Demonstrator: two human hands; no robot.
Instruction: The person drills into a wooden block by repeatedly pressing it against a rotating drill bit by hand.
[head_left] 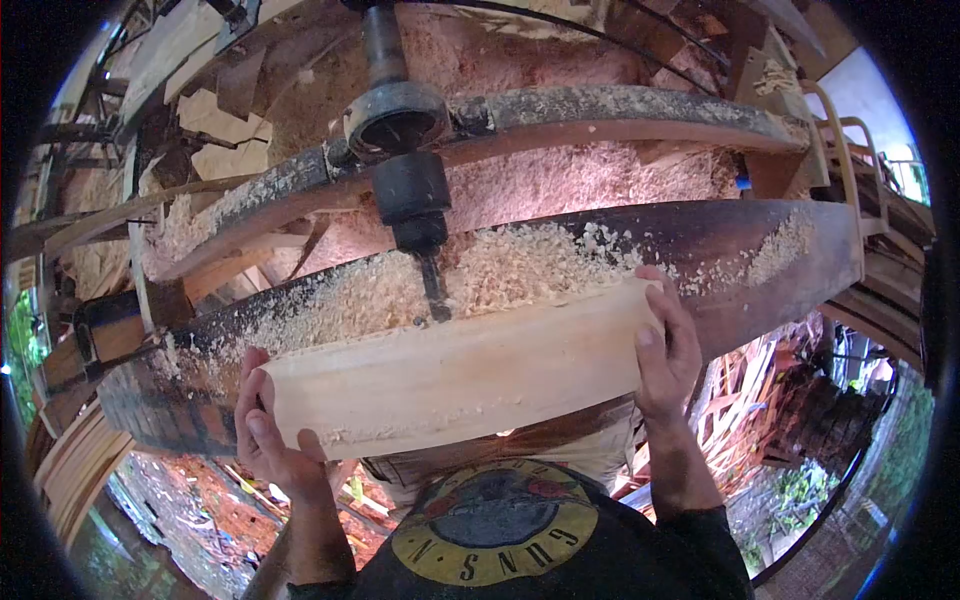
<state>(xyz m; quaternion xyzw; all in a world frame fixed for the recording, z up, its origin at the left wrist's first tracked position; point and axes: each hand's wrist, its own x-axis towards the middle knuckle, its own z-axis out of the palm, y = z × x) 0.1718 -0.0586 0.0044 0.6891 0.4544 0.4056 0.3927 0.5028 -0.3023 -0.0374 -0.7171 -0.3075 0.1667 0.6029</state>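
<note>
A pale wooden board lies across the front of a dark machine table, tilted a little up to the right. My left hand grips its left end, fingers over the far corner and thumb on the near side. At the right end, my right hand is wrapped round the edge. Just past the board's far edge, a drill bit points down from a black chuck. Whether the bit touches the wood, I cannot tell.
Wood shavings are heaped on the table around the bit. A shaving-covered curved bar runs behind the chuck. Stacked planks stand at the lower left, and wood scraps litter the ground at the right.
</note>
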